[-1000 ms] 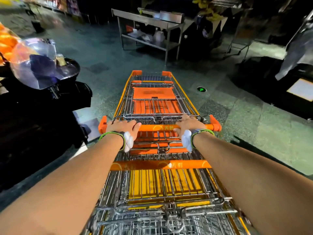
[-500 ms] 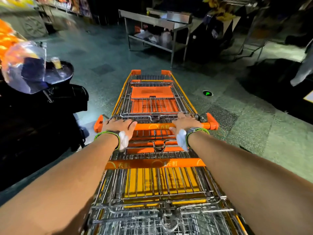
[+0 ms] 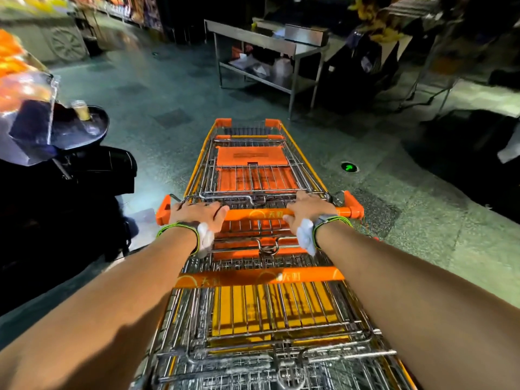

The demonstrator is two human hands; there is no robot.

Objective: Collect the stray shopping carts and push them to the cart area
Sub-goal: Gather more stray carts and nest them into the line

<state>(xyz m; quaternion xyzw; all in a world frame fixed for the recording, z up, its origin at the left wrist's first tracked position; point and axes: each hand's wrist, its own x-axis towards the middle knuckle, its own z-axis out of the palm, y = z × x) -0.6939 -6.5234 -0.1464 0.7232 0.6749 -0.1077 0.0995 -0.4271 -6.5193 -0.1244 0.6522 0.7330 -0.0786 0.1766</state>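
Two nested shopping carts occupy the centre of the head view, running from 6 o'clock toward 12 o'clock. The front cart (image 3: 253, 170) has a wire basket with orange corner caps and an orange panel lying in it. The rear cart (image 3: 270, 313) is pushed into it from behind; its orange handle (image 3: 261, 278) lies crosswise below the hands, with a yellow slatted flap beneath it.

The left hand (image 3: 197, 213) grips the front cart handle (image 3: 270, 213) near its left end cap, fingers curled over the bar and thumb lying along its near side. The right hand (image 3: 305, 209) grips the same bar right of centre, fingers wrapped over the far side. Both wrists carry a green-edged band with a white attachment. Both forearms extend straight from the lower corners.

At 9 o'clock, a dark scooter (image 3: 70, 192) stands beside the carts, with a clear plastic bag (image 3: 25, 128) on it. At 12 o'clock, a steel surface (image 3: 264, 40) with a lower shelf stands on the tiled floor (image 3: 168, 88), well apart from the carts. At 2 o'clock, a green arrow marker (image 3: 349, 167) is set in the floor.
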